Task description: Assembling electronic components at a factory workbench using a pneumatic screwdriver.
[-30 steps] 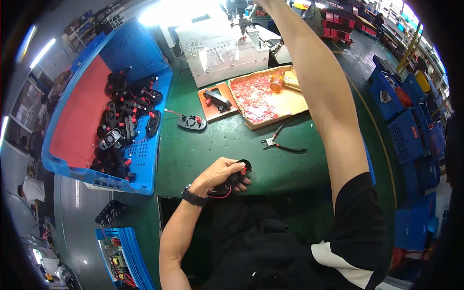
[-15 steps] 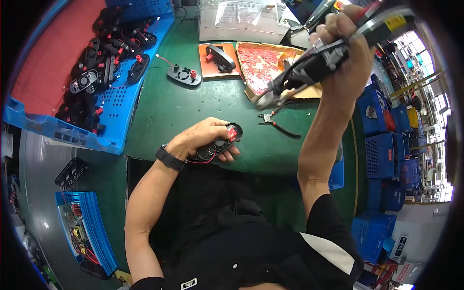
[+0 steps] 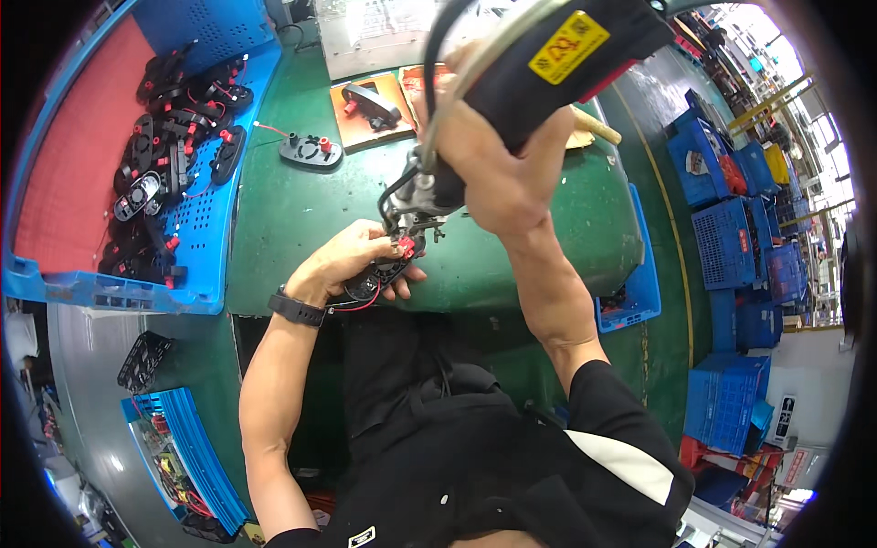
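Note:
My left hand (image 3: 343, 263) holds a black oval plastic housing (image 3: 365, 283) low over the front of the green bench. A red part sits at the housing's far end, under my thumb, and a thin red wire trails from its near side. My right hand (image 3: 507, 178) is wrapped around a black power screwdriver (image 3: 516, 96) with a yellow label and a hose. The tool slants down to the left. Its metal nose (image 3: 420, 203) is right at the red part; whether they touch, I cannot tell.
A blue crate (image 3: 196, 219) at the left holds several black housings on a red sheet. Another housing (image 3: 311, 152) lies on the bench (image 3: 292, 215), and one (image 3: 370, 107) rests on an orange box (image 3: 352, 135). Behind stands a white case (image 3: 361, 41). Blue bins (image 3: 630, 310) flank the right side.
My right hand has brought the screwdriver down and left, from the upper right to the housing in my left hand. The pliers and most of the red-filled carton are now hidden behind it.

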`<action>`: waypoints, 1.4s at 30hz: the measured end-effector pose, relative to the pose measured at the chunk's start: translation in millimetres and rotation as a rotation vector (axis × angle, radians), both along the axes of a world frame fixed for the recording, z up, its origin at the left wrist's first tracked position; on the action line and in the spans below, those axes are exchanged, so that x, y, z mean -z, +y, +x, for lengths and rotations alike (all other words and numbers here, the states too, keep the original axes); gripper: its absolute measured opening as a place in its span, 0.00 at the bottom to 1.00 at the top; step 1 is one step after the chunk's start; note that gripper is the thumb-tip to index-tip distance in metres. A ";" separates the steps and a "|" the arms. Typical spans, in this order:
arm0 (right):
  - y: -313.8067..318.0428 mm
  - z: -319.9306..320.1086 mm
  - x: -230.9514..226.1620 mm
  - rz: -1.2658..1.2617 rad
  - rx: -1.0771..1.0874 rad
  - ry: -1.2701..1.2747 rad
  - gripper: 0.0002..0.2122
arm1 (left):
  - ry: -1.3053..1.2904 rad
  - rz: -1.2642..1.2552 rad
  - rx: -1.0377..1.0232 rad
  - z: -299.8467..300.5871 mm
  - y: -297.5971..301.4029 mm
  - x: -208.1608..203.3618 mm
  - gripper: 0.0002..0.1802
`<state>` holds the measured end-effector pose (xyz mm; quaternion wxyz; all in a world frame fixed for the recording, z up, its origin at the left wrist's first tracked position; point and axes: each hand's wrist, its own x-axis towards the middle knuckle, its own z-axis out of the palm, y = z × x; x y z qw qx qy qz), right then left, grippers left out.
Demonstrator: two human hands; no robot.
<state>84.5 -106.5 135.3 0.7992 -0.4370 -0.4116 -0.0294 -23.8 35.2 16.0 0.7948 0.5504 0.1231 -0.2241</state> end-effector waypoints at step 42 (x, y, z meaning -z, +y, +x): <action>-3.8 -0.1 15.1 -0.123 0.093 -0.260 0.08 | 0.043 0.039 -0.077 4.1 -5.2 4.7 0.14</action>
